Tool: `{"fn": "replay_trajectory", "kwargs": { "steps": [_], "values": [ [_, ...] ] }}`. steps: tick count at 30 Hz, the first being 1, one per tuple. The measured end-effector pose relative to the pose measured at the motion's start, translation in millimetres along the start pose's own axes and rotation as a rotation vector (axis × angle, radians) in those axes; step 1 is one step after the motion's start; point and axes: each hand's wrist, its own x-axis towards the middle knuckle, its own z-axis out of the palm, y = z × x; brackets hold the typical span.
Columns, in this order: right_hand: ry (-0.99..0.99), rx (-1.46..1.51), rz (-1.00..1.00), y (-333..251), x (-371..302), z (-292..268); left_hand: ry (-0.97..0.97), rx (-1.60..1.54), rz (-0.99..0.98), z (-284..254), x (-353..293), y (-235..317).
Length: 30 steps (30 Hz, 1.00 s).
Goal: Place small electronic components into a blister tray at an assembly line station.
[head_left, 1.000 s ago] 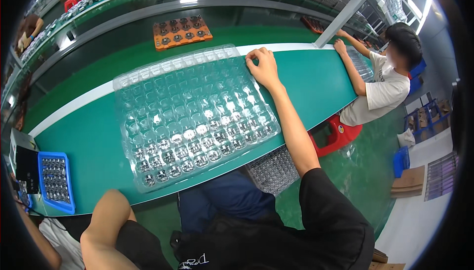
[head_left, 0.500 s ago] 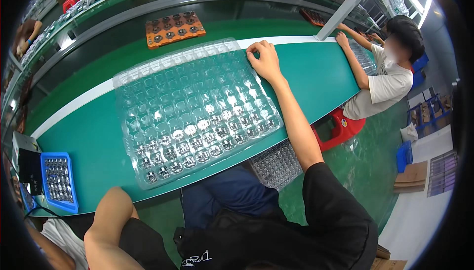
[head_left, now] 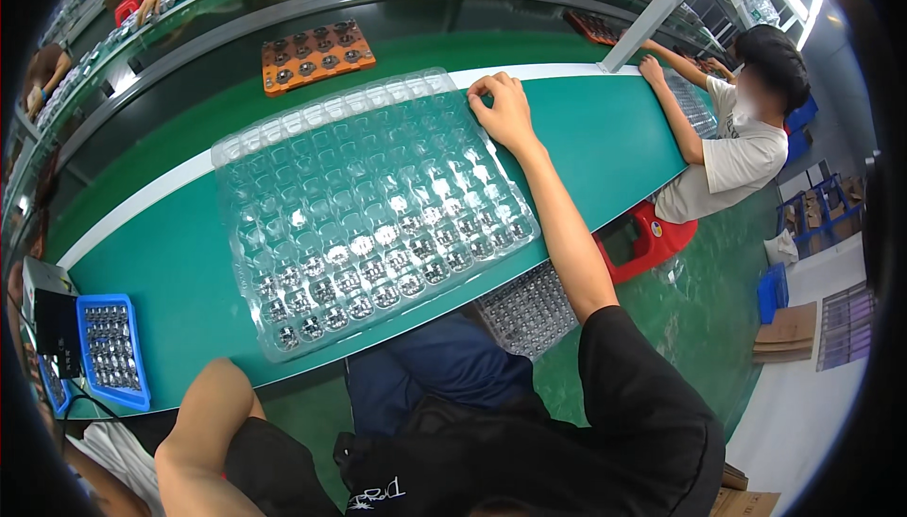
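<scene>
A large clear plastic tray with rows of moulded pockets lies tilted across the green bench. Its nearer rows hold many small silvery metal-looking parts; the farther pockets show only green through the plastic. At the tray's far right corner is my right hand, thumb and fingers curled together at the rim in a pinch. My left arm is bent at the lower left, elbow over the bench edge, and its hand lies outside the picture.
Beyond the white strip, an orange fixture carrying round dark parts sits on the line. A blue tray of parts stands at the left, beside a black box. A co-worker sits at the right near a red stool.
The orange fixture has shifted slightly left along the line. At the upper left, another person's arm now reaches toward the parts there. My right hand keeps its place at the tray corner.
</scene>
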Motion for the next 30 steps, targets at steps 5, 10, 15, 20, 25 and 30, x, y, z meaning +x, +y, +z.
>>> {"fn": "replay_trajectory", "kwargs": {
  "steps": [5,10,15,20,25,30],
  "values": [
    [-0.004,-0.010,0.002,2,0,2,0.011,0.051,0.036,0,-1,1],
    [-0.013,-0.021,0.012,2,0,1,0.025,0.167,0.127,1,-3,1],
    [-0.010,-0.012,0.005,1,0,2,0.042,0.284,0.220,3,-8,2],
    [0.002,0.002,0.013,4,0,3,0.063,0.404,0.321,5,-11,0],
    [0.004,-0.004,0.007,4,0,1,0.075,0.524,0.417,5,-13,-2],
    [-0.005,-0.026,0.011,4,-2,-2,0.068,0.640,0.531,1,-8,-9]
  ]
}}
